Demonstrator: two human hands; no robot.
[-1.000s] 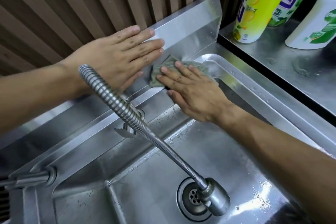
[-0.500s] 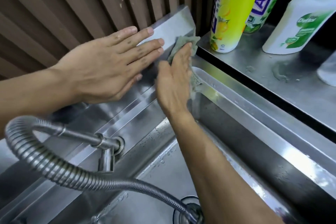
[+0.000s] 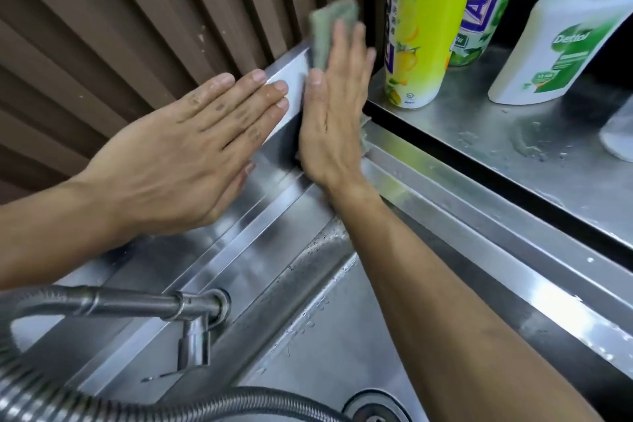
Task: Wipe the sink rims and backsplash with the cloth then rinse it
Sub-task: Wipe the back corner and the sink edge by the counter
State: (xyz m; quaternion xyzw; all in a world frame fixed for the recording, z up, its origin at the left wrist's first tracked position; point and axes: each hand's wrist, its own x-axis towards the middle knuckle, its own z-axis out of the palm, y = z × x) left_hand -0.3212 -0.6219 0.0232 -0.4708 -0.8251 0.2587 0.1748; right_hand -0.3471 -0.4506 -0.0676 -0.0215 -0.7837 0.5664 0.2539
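The cloth [image 3: 334,24] has climbed the backsplash's [image 3: 287,74] end, pressed by the flat right hand [image 3: 334,106].

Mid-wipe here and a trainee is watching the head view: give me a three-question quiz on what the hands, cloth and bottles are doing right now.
1. True or false: the left hand is holding the cloth.
2. Which hand presses the cloth against the end of the backsplash? A) left B) right C) both
3. Fill in: the bottle nearest the cloth is mostly ____ in colour.

Key
1. False; the left hand lies flat on the backsplash.
2. B; the right hand presses it with straight fingers.
3. Yellow; the yellow bottle stands on the counter, beside the white bottle.
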